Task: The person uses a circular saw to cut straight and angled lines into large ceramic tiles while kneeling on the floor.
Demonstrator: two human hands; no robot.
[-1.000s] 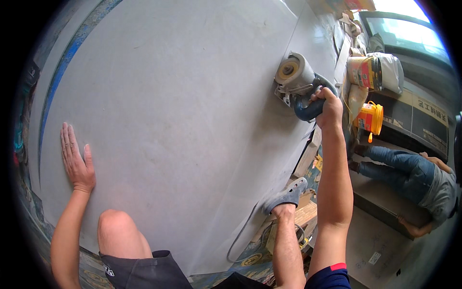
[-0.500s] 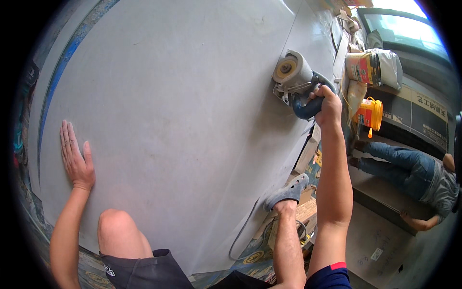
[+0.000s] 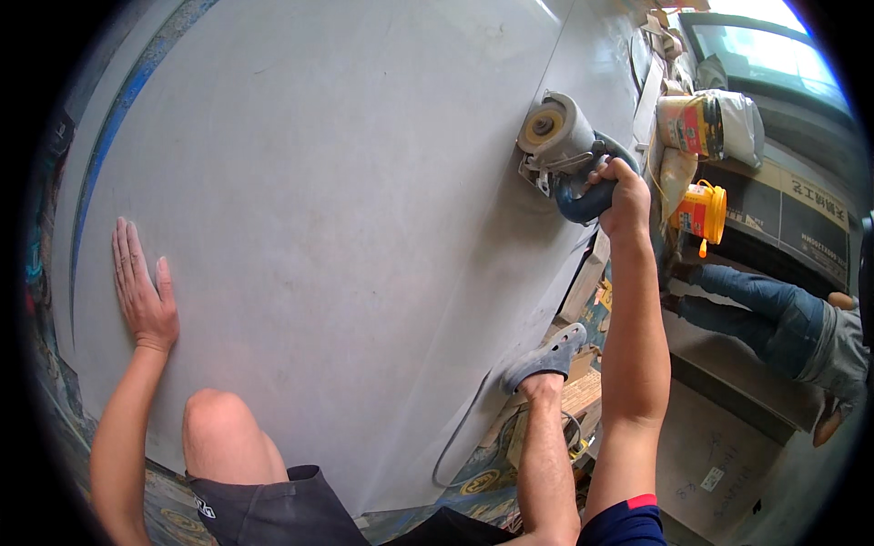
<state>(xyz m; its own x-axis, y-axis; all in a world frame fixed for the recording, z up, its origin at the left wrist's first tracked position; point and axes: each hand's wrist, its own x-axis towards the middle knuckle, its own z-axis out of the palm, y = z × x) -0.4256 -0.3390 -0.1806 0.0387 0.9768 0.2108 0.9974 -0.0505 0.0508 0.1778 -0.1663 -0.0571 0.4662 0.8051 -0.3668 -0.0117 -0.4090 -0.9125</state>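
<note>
A large, flat, matt grey slab (image 3: pixel 319 227) is spread across the left and centre of the frame. Near the upper right of the slab, a handheld power tool with a dusty grey motor housing and a dark blue loop handle (image 3: pixel 566 150) is set close to the slab's right edge. Its handle is gripped by the right hand (image 3: pixel 626 200), whose fingers are curled closed around it. The tool's underside is hidden from view. A thin dark line (image 3: pixel 557 50) is seen running from the upper edge of the frame down to the tool.

At the left of the frame, the left hand (image 3: pixel 146 296) is laid flat on the slab, opened out, its fingers extended and thumb held apart; nothing is grasped by it. A bare knee (image 3: pixel 223 428) is placed over the slab at the lower left, and a grey perforated rubber clog (image 3: pixel 546 358) is worn on the foot at the lower centre-right, beside a thin grey cable (image 3: pixel 462 428).

At the right, a small orange plastic bucket (image 3: pixel 699 218) is seen below a larger, multicoloured bucket (image 3: pixel 689 126), and another person in blue jeans (image 3: pixel 783 314) is partly shown at the right rim.
</note>
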